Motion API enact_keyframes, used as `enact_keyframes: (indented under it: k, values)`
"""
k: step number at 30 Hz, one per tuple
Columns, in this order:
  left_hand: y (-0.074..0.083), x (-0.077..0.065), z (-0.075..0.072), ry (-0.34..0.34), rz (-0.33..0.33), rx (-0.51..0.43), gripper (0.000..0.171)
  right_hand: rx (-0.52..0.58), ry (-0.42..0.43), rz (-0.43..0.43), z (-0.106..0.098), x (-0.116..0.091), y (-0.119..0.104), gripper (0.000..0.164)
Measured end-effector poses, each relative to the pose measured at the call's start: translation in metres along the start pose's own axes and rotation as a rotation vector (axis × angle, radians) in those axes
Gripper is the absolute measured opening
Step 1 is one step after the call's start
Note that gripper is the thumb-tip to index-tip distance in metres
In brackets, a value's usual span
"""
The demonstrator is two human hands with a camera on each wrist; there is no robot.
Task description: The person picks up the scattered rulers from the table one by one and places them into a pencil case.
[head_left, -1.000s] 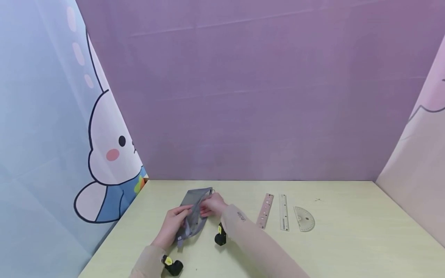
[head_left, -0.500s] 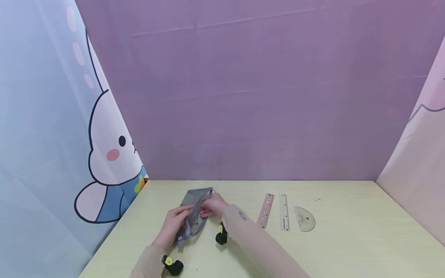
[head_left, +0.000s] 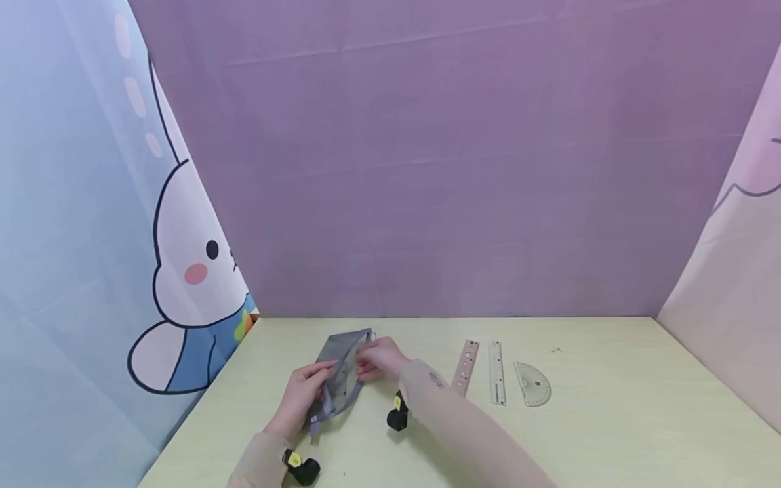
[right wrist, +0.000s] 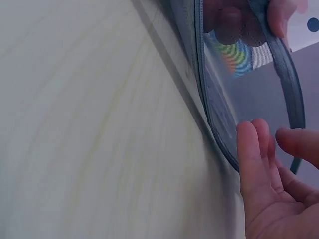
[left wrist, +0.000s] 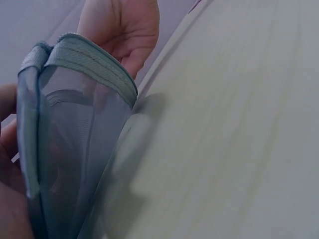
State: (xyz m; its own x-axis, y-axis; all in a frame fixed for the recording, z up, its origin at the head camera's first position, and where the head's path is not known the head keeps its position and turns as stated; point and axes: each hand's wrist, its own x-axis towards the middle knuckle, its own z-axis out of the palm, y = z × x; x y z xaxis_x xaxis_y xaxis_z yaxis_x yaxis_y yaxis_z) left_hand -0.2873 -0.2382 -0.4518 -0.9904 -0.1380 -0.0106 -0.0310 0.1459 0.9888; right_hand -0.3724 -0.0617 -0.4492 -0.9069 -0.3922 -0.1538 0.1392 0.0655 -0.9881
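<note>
A grey mesh zip pouch [head_left: 345, 369] is held tilted on the table at the left, its zipped mouth spread apart. My left hand [head_left: 307, 391] pinches one edge of the mouth between thumb and fingers; in the right wrist view those fingertips [right wrist: 280, 17] show at the rim. At the other end of the mouth is my right hand [head_left: 381, 359]. The right wrist view shows its fingers [right wrist: 255, 154] nearly straight at the opening, the thumb apart from them, with nothing seen between. Through the mesh [left wrist: 70, 129] in the left wrist view I make out no clear contents.
Right of the pouch lie a pink ruler [head_left: 466, 366], a clear ruler [head_left: 497, 373] and a clear protractor [head_left: 533, 385] on the pale table [head_left: 610, 420]. A purple cloth [head_left: 451, 169] hangs behind the table, with printed curtains at both sides.
My right hand has drawn slightly to the right, out from the pouch's mouth. The left hand and the pouch stay almost where they were.
</note>
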Motion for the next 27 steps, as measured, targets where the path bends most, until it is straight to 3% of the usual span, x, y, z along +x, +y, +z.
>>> enact_keyframes:
  k: [4, 13, 21, 27]
  values:
    - [-0.01, 0.011, 0.001, 0.025, 0.013, 0.006, 0.032, -0.06, 0.01, -0.046, -0.016, -0.007, -0.007, 0.026]
    - [-0.006, 0.008, -0.005, 0.061, 0.043, 0.065, 0.032, -0.225, 0.011, -0.142, -0.077, -0.033, -0.021, 0.031]
    - [-0.005, 0.007, -0.006, 0.048, 0.044, 0.07, 0.034, -0.457, 0.204, -0.18, -0.136, -0.064, -0.024, 0.035]
    - [-0.01, 0.008, -0.006, 0.032, 0.021, 0.034, 0.036, -0.569, 0.284, -0.142, -0.161, -0.078, -0.016, 0.042]
